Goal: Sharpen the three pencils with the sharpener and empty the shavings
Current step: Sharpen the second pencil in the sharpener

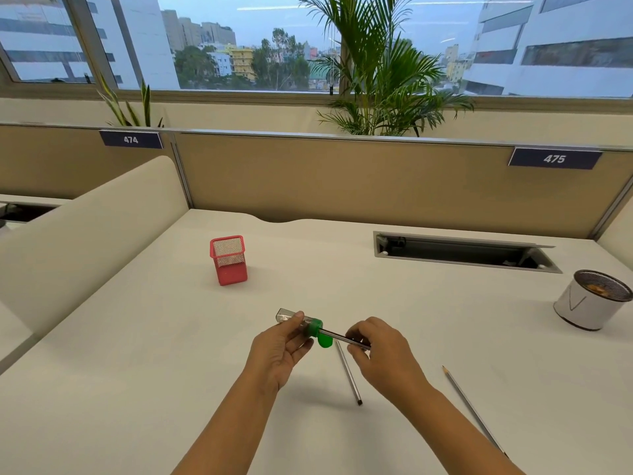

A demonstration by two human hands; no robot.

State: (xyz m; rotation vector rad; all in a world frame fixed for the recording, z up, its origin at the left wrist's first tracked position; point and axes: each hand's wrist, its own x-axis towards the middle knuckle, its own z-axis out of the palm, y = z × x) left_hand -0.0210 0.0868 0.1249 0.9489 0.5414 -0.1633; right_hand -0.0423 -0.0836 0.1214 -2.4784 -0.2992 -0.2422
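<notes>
Green-capped clear sharpener (301,326), silver striped pencils (349,373), red mesh holder (228,260), white desk (394,303)

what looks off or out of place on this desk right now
Nothing spilled or damaged. The only loose ends: two grey pencils lie apart on the white desk, one beside the hands, one farther right, while the red mesh pencil holder stands empty.

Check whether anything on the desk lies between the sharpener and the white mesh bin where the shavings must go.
Nothing visible blocks it. The sharpener, held by the left hand, has bare desk between it and the white mesh bin at the right. The two loose pencils lie nearer the person, off that line.
</notes>
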